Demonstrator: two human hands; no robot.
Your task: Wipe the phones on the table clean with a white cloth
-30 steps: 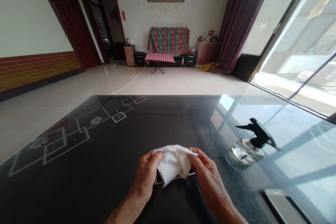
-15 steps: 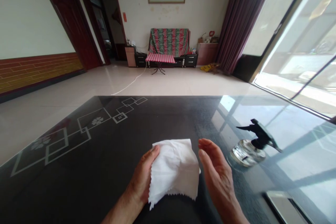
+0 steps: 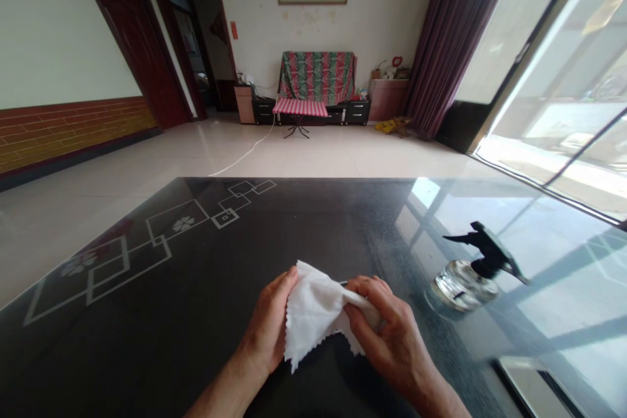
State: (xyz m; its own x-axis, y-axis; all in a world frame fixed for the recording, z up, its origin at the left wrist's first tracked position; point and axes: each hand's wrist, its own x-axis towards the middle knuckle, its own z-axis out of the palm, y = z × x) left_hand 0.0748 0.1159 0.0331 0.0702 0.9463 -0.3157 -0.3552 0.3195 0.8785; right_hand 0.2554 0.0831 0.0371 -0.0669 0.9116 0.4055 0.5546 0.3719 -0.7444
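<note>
A white cloth [image 3: 315,310] with zigzag edges is held between both hands above the dark glossy table [image 3: 206,287]. My left hand [image 3: 269,320] grips its left edge, thumb on top; the fingers behind the cloth are hidden. On the other side my right hand [image 3: 386,330] pinches and bunches the cloth's right part between thumb and fingers. To the right of that hand a clear spray bottle [image 3: 463,286] with a black trigger head stands upright on the table.
A phone [image 3: 536,388] lies near the lower right corner. Beyond the table's far edge are a tiled floor with a white cable, a small table with a striped cloth [image 3: 300,107], and a cabinet [image 3: 356,112] by the wall. A sliding glass door is at the right.
My right hand has moved left from beside the cloth and taken hold of its right part. The cloth, spread wide before, is now bunched on that side.
</note>
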